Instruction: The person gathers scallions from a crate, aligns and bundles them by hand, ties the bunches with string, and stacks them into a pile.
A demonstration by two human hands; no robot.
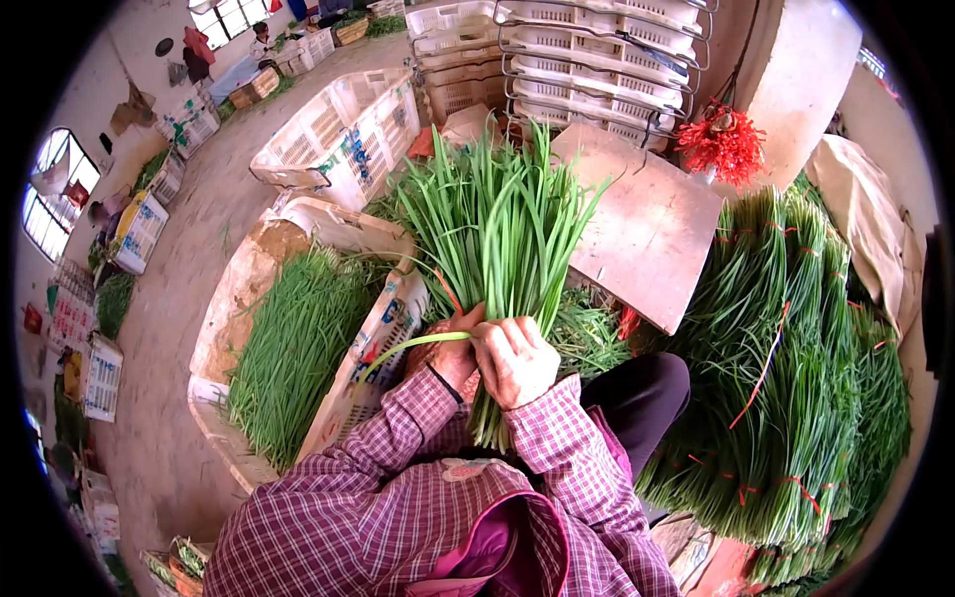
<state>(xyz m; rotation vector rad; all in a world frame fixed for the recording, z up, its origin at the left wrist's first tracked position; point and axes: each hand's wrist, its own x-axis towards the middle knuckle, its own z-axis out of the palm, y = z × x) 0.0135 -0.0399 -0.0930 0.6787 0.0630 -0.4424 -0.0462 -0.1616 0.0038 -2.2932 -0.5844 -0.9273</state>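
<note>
A bunch of long green leafy stalks [497, 234] stands upright in front of my body, its pale cut ends pointing down toward my lap. My left hand [453, 348] is closed round the lower left side of the bunch, with a red tie strip [448, 292] by its fingers. My right hand [515, 360] wraps the stems from the right, knuckles up, touching my left hand. One loose stalk [403, 345] sticks out to the left from between my hands. The inner fingers of both hands are hidden.
At left, a white crate [214, 348] holds loose greens [298, 343]. Tied bundles [776, 378] are piled at right. A metal board [647, 219], red strips [721, 144] and stacked crates [602, 60] lie ahead. People sit beside crates in the far background.
</note>
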